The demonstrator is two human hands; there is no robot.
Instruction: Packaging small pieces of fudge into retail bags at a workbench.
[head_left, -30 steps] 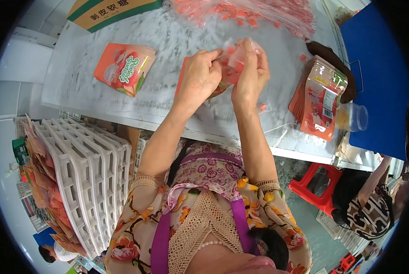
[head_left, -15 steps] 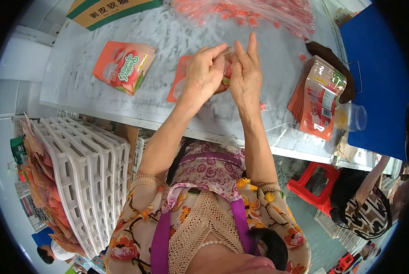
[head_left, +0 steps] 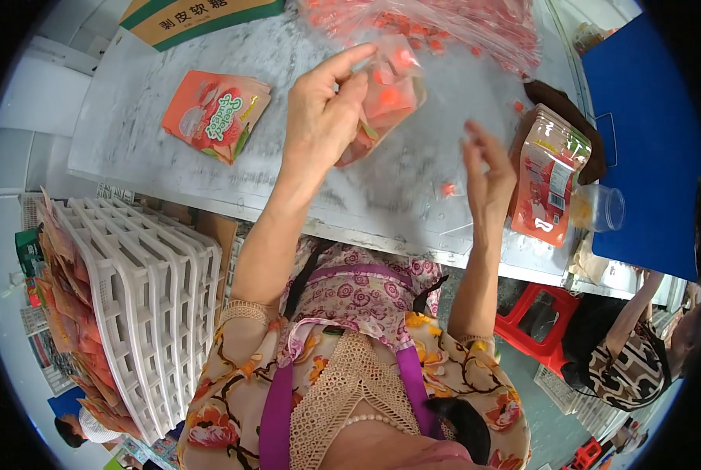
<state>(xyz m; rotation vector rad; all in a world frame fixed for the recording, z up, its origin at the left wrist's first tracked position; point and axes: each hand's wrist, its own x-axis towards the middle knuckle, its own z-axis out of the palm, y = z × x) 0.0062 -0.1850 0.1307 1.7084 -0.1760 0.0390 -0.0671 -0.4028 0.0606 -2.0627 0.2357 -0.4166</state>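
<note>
Left hand [head_left: 323, 113] pinched a see-through pouch [head_left: 397, 116] by its side, above mid-table [head_left: 135, 133]. Right hand [head_left: 489, 176] was spread, probably empty, but blurred. Best handling, I'd judge: firm edge grip, no squashing the sweets [head_left: 391, 97] inside. Obstacles: stray sweet [head_left: 448, 189] near the table's front edge, pouch stack [head_left: 549, 176] toward the right edge, big bag [head_left: 484, 23] at the far edge.

Bright and kinda cluttered in here
Scuffed pale worktable [head_left: 123, 133], white plastic crates [head_left: 119, 270] stacked on the left, red stool [head_left: 532, 342] on grey-green floor [head_left: 531, 399] to the right, plus a big blue panel [head_left: 644, 149] over that side.
</note>
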